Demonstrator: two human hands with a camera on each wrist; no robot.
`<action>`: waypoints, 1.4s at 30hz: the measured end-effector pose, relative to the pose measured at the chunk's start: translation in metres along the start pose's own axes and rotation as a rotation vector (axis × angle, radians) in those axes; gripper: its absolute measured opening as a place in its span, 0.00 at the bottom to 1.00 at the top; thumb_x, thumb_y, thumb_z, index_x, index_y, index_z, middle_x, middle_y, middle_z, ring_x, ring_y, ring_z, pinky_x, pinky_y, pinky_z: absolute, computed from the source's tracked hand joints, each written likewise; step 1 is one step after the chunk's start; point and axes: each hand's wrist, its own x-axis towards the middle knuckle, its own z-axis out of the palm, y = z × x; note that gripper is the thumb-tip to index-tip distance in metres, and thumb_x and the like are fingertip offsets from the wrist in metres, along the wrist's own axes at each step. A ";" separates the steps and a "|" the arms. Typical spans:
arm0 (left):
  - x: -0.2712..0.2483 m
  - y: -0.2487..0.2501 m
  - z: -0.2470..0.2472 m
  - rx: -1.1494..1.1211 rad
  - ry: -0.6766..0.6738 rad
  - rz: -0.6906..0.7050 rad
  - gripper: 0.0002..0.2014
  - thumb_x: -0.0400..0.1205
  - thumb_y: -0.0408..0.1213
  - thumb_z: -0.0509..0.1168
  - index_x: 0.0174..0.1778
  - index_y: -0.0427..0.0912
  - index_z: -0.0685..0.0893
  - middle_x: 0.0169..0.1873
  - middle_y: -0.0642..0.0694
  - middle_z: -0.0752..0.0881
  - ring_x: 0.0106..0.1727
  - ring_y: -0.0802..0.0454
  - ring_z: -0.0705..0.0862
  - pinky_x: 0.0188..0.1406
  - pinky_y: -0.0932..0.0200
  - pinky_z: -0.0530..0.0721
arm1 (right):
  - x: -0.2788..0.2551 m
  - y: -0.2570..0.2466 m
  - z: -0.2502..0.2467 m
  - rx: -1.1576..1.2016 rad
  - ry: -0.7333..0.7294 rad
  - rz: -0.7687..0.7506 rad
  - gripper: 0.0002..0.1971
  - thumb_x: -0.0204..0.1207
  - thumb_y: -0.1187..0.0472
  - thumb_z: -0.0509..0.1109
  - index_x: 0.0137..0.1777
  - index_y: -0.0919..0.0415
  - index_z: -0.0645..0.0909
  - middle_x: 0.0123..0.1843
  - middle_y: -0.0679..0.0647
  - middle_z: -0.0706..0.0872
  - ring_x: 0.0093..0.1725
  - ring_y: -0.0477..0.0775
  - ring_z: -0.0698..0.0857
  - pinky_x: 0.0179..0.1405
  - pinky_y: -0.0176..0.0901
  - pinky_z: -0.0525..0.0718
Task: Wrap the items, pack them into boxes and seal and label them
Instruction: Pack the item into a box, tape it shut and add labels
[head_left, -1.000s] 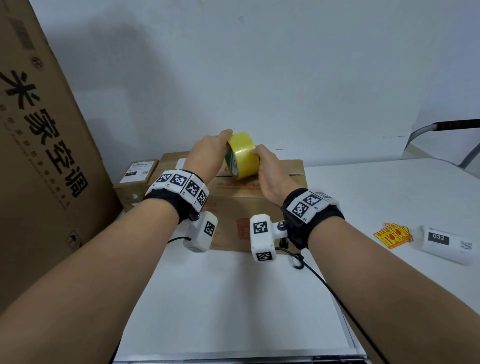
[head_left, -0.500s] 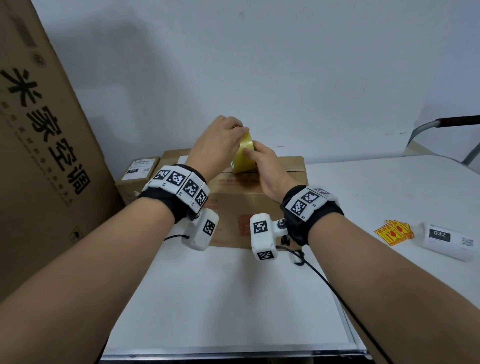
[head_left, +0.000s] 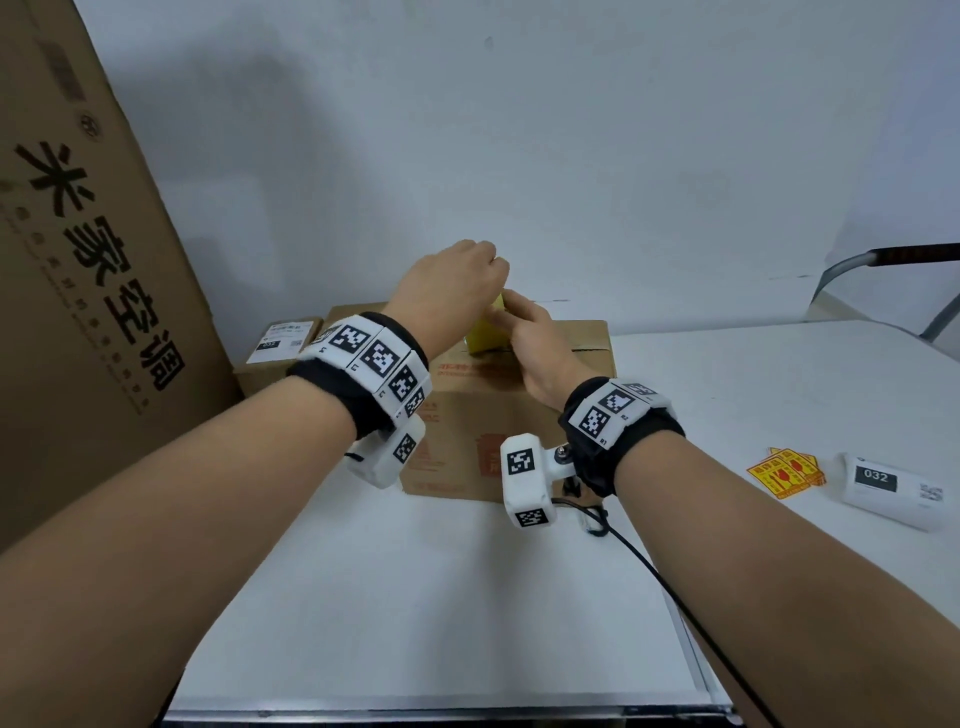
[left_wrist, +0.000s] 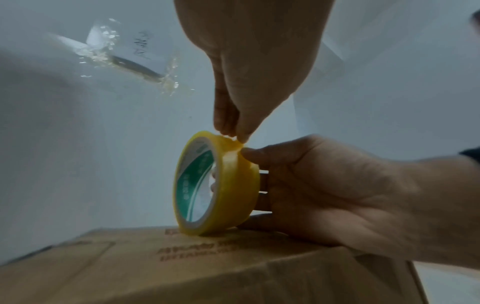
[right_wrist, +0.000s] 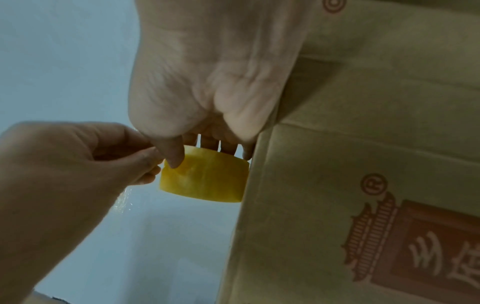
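A yellow tape roll (head_left: 485, 332) (left_wrist: 228, 185) (right_wrist: 205, 176) stands on edge on top of a closed cardboard box (head_left: 467, 431) (left_wrist: 182, 267) (right_wrist: 363, 185) with red print. My right hand (head_left: 535, 348) (left_wrist: 311, 185) grips the roll from its right side, thumb on the rim and fingers behind it. My left hand (head_left: 457, 296) (left_wrist: 233, 131) (right_wrist: 145, 156) comes down from above and pinches the loose tape end at the top of the roll between thumb and fingertips.
A very large printed carton (head_left: 78, 286) leans at the left. A small labelled box (head_left: 275, 348) sits behind the main box. On the white table (head_left: 441, 597) to the right lie yellow warning stickers (head_left: 787, 470) and a white label roll marked 032 (head_left: 893, 491).
My left hand moved from the roll's left side up over its top and now pinches the tape end. The roll has come down onto the box top.
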 end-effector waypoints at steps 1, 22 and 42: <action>0.001 0.005 -0.006 0.047 -0.024 -0.008 0.09 0.85 0.24 0.56 0.57 0.35 0.78 0.54 0.41 0.78 0.55 0.44 0.79 0.39 0.56 0.73 | 0.000 0.000 0.000 -0.013 -0.001 -0.009 0.09 0.86 0.62 0.62 0.59 0.57 0.82 0.48 0.52 0.88 0.40 0.42 0.87 0.49 0.42 0.86; 0.004 0.007 -0.017 0.193 -0.066 0.054 0.10 0.85 0.25 0.55 0.58 0.37 0.78 0.55 0.42 0.79 0.52 0.45 0.82 0.37 0.57 0.70 | -0.001 0.003 -0.001 -0.046 -0.025 -0.058 0.07 0.86 0.58 0.63 0.58 0.49 0.81 0.53 0.48 0.88 0.50 0.45 0.85 0.57 0.43 0.83; 0.002 -0.005 0.023 -0.373 0.256 -0.041 0.05 0.86 0.33 0.63 0.50 0.38 0.85 0.47 0.42 0.83 0.48 0.45 0.80 0.42 0.53 0.79 | 0.006 0.007 -0.003 0.006 0.029 -0.037 0.14 0.86 0.59 0.63 0.67 0.62 0.79 0.52 0.50 0.87 0.40 0.31 0.86 0.39 0.24 0.80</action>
